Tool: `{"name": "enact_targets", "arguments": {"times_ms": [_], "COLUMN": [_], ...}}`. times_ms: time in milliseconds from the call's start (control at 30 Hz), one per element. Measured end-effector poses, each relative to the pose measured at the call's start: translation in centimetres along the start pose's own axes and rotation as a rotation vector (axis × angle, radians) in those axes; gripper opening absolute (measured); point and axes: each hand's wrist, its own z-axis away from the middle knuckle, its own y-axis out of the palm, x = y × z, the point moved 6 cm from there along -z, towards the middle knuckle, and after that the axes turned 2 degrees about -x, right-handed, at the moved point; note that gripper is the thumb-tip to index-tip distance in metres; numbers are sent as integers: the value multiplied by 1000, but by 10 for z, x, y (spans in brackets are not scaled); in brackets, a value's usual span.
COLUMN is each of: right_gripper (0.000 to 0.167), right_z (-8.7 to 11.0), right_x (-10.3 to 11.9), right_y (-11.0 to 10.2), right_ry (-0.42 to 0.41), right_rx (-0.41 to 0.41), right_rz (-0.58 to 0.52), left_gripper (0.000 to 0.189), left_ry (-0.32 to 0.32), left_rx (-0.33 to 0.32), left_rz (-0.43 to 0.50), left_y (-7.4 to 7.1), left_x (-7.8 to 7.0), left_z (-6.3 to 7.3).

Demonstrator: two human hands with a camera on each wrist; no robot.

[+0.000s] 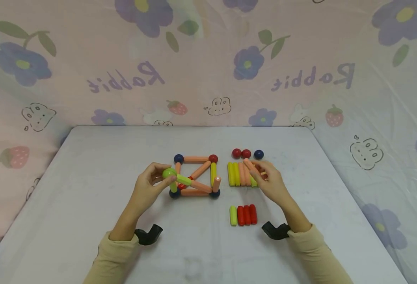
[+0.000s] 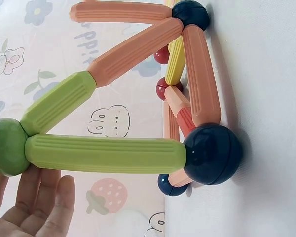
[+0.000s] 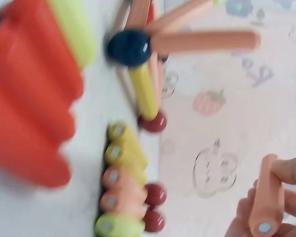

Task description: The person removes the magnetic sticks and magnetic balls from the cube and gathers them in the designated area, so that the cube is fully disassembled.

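A frame of magnetic rods and balls lies on the table, with an orange front rod point(image 1: 196, 192) between two blue balls. My left hand point(image 1: 148, 183) grips a green ball point(image 1: 169, 172) above the front left blue ball point(image 2: 213, 154). A green rod point(image 2: 106, 154) joins those two balls. From the green ball, a shorter green rod point(image 2: 59, 101) and an orange rod point(image 2: 138, 52) slope end to end to the front right blue ball point(image 1: 215, 193). There another orange rod point(image 1: 216, 184) stands up. My right hand point(image 1: 273, 183) pinches a loose orange rod point(image 3: 267, 197) over a row of rods.
That row of yellow, orange and green rods point(image 1: 237, 174) lies right of the frame, partly hidden by my right hand. Behind it sit two red balls point(image 1: 241, 153) and a blue ball point(image 1: 259, 154). Nearer me lie a green rod point(image 1: 233, 215) and several red rods point(image 1: 246, 215).
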Motion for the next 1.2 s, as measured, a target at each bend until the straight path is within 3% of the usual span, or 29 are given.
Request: {"name": "enact_targets", "arguments": {"times_ms": [200, 400, 567, 800, 967, 1200], "right_gripper": [38, 43, 47, 50, 49, 48], "right_z": [-2, -6, -10, -10, -11, -13], "right_x": [-38, -71, -102, -136, -147, -143], "right_y": [-18, -33, -36, -35, -32, -34], "right_ry": [188, 309, 427, 580, 627, 565], "right_rx": [3, 28, 91, 111, 122, 139], "right_rz": [65, 88, 78, 98, 132, 225], "left_gripper": [36, 37, 37, 37, 36, 36], "left_ry": [-1, -6, -9, -4, -10, 0], "left_rx": [1, -3, -6, -2, -1, -5], "left_rz": [6, 3, 7, 7, -1, -2], "left_y": [-1, -2, -2, 0, -1, 0], "left_x": [0, 0, 1, 0, 1, -1], "left_z": [0, 0, 0, 1, 1, 1]}}
